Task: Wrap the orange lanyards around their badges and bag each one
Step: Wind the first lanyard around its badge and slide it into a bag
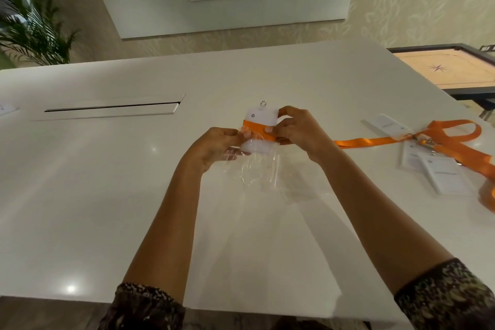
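A white badge point(261, 116) with an orange lanyard point(258, 129) wound around its middle is held above the white table point(107, 169). My right hand point(297, 132) pinches the badge at its right side. My left hand point(217, 146) grips the mouth of a clear plastic bag point(257, 171), and the badge's lower end sits inside that mouth. A small metal ring point(263, 102) sticks up from the badge's top.
Several more white badges point(442, 171) with loose orange lanyards point(452, 142) lie at the right of the table. A long slot cover point(112, 110) is set into the tabletop at the left. A game board point(455, 69) stands beyond the right edge.
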{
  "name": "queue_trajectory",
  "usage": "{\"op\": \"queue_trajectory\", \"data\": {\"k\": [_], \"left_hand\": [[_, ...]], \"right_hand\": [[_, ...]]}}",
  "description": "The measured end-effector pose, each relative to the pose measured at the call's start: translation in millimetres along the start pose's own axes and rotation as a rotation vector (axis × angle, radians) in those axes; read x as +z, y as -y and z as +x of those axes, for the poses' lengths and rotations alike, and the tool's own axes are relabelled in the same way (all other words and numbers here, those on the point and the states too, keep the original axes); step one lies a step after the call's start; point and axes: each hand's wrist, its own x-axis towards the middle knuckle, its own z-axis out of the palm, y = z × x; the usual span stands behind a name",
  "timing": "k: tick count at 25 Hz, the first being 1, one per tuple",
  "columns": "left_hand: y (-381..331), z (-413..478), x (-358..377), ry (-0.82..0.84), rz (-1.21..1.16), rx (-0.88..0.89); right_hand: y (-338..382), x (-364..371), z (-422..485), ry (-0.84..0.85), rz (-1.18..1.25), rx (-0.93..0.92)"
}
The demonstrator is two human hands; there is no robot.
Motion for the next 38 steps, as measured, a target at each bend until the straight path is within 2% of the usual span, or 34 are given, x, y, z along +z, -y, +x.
{"op": "queue_trajectory", "data": {"k": [10,14,16,19,21,25,28,32,38], "left_hand": [[18,7,4,-0.08,-0.269,0.033],[21,7,15,-0.171,-0.181,0.067],[19,11,23,-0.397,0.067,0.109],[25,5,38,-0.851,0.398,0.303],[29,-3,47,-1.009,0.492,0.355],[27,-10,59,-0.817,0.385,0.179],[26,0,59,-0.777,0.324,0.104],[29,9,56,-0.72,0.235,0.07],[30,4,53,-0.654,0.164,0.123]], "right_hand": [[9,21,-7,-0.009,-0.278,-0.229],[6,22,4,-0.032,-0.362,-0.136],[5,22,9,-0.055,-0.236,-0.058],[3,27,11,-0.064,-0.015,0.021],[-1,33,12,-0.104,0.084,0.06],[-11,45,14,-0.221,0.166,0.072],[-15,54,13,-0.256,0.178,0.061],[-23,66,13,-0.333,0.095,0.025],[-28,69,13,-0.344,0.038,0.003]]}}
